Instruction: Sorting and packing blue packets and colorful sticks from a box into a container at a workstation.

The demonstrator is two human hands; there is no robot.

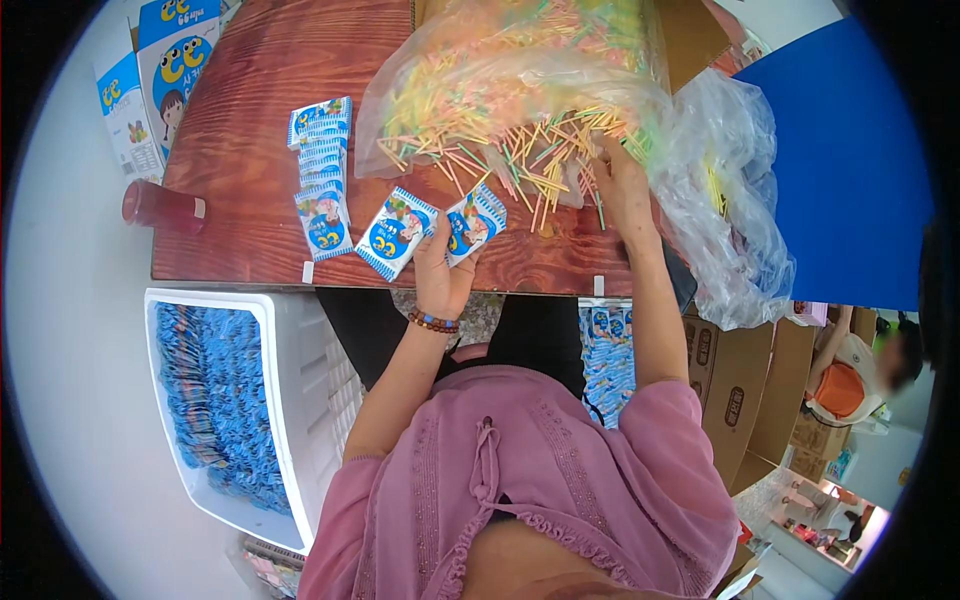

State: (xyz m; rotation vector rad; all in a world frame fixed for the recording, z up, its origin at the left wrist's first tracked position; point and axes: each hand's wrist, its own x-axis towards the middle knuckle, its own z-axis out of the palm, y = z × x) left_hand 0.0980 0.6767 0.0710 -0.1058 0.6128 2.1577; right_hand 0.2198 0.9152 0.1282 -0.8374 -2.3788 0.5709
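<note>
While the left hand (440, 265) pinches two small blue-and-white packets (474, 222) near the front edge of the desk (240, 120), its fingers are curled shut around them and the thumb presses on top. One packet fans out to the right of the thumb, the other (396, 232) to its left, both tilted and lifted slightly off the wood. A beaded bracelet (433, 321) circles the wrist just below that hand.

Further to the right, the right hand (620, 185) lies palm down on a loose heap of thin coloured sticks (540, 160), fingers spread and reaching into the pile; whether it has closed on any stick cannot be told. The sticks spill out of a clear plastic bag (480, 70) that lies beyond both hands, and more crumpled clear plastic (735, 200) trails off to the right of the right hand.

To the left of the left hand, a neat overlapping row of the same packets (322, 170) runs away from the person across the reddish wooden desk. Farther left, past the desk's edge, a red cylindrical thing (160, 207) rests, and beyond it stand blue-and-white printed cartons (160, 70). Below and to the left of the left hand, a white bin (300, 400) holds a dense stack of blue packets (215, 400). Brown cardboard boxes (735, 390) stand below the right hand, and another person (860, 375) sits well off to the right.
</note>
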